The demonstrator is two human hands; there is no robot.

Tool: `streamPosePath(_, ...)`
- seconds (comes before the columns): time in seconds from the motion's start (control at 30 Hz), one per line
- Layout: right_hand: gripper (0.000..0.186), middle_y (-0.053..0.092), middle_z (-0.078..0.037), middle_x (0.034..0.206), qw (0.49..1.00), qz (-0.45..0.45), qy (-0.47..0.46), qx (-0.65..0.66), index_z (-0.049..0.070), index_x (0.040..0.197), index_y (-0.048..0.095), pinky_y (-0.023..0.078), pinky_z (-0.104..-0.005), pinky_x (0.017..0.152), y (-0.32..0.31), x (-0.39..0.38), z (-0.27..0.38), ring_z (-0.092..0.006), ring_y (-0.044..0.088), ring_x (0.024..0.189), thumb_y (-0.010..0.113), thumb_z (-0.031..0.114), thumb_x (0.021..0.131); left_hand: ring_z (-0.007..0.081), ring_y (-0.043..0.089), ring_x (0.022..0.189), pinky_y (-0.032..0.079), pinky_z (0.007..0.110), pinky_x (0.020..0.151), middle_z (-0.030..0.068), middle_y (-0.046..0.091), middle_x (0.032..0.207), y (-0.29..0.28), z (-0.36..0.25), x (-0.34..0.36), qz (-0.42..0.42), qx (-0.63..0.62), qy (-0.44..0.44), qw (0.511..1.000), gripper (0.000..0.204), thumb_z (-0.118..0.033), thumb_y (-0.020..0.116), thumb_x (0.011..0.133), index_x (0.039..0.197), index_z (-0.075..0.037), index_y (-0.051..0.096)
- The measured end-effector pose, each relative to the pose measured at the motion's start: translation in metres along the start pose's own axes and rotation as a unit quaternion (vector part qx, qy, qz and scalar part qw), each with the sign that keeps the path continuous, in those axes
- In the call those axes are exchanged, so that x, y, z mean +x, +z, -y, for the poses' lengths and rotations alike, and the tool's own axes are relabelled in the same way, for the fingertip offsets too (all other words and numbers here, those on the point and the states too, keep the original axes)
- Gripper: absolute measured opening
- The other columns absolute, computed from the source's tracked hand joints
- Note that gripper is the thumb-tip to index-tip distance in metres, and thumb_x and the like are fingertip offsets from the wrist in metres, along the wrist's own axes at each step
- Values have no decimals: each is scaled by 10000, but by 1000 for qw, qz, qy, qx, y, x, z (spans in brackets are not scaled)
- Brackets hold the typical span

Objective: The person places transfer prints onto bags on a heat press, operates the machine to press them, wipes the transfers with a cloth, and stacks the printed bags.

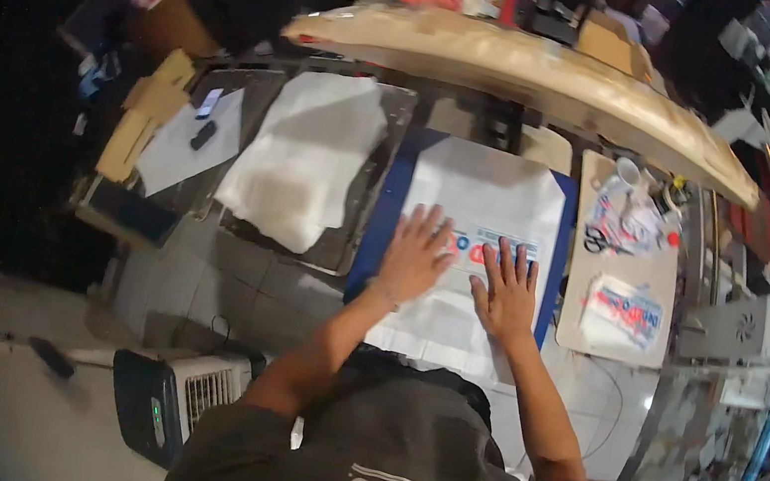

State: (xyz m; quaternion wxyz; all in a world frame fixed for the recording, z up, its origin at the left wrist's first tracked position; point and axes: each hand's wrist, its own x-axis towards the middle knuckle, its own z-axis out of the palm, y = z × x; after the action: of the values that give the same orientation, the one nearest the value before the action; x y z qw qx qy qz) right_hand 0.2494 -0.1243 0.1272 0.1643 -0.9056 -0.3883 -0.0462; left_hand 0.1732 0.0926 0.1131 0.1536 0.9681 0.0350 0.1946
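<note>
— Cluttered workshop; where's the bag?
— White printed bag (481, 218) flat on the blue-edged table (388, 211). Left hand (412, 260) and right hand (505, 295) press it, fingers spread, gripping nothing.
— Tip?
— Probably smooth outward evenly.

Off to my left in the frame there's a stack of white fabric (305, 159) on a dark tray. Scissors (597, 239) lie on a pale board (574, 321) at right, a printed bag (623, 314) below them. Fan heater (169, 398) sits lower left on the tiled floor (227, 281).
</note>
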Motion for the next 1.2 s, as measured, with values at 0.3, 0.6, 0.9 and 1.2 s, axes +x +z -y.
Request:
streamPosePath(0.3, 539, 507, -230, 1490, 991, -90, -48, 84, -28, 1340, 587, 332, -567, 1164, 21, 25, 14, -444, 448, 1380, 651, 215, 864, 474, 396, 1452, 316, 580, 1197, 247, 474, 1535, 10, -44, 15, 45, -23, 14, 999, 492, -133, 639, 919, 1393, -16, 581)
streamPosePath(0.6, 298, 604, -89, 1146, 990, -108, -16, 90, 161, 1075, 705, 457, -465, 844, 28, 64, 36, -327, 559, 1059, 726, 165, 778, 393, 610, 1107, 485, 471, 991, 197, 666, 1206, 1, -2, 13, -125, -124, -24, 984, 166, -2, 644, 857, 1022, -2, 667)
streamPosePath(0.9, 281, 612, -134, 1036, 983, -158, -22, 90, 126, 1032, 714, 486, -472, 790, 7, 61, -13, -358, 592, 973, 737, 123, 752, 371, 640, 1066, 504, 449, 949, 178, 697, 1133, 1, 13, 6, -147, -163, -44, 975, 137, 5, 663, 855, 990, -7, 680)
streamPosePath(1.2, 280, 640, -101, 1059, 980, -144, -10, 139, 100, 950, 743, 531, -474, 830, 38, 87, 44, -338, 608, 1026, 773, 139, 674, 382, 630, 1073, 506, 456, 942, 174, 687, 1129, 6, 11, 8, -170, -173, -55, 969, 167, 27, 656, 844, 1005, -13, 671)
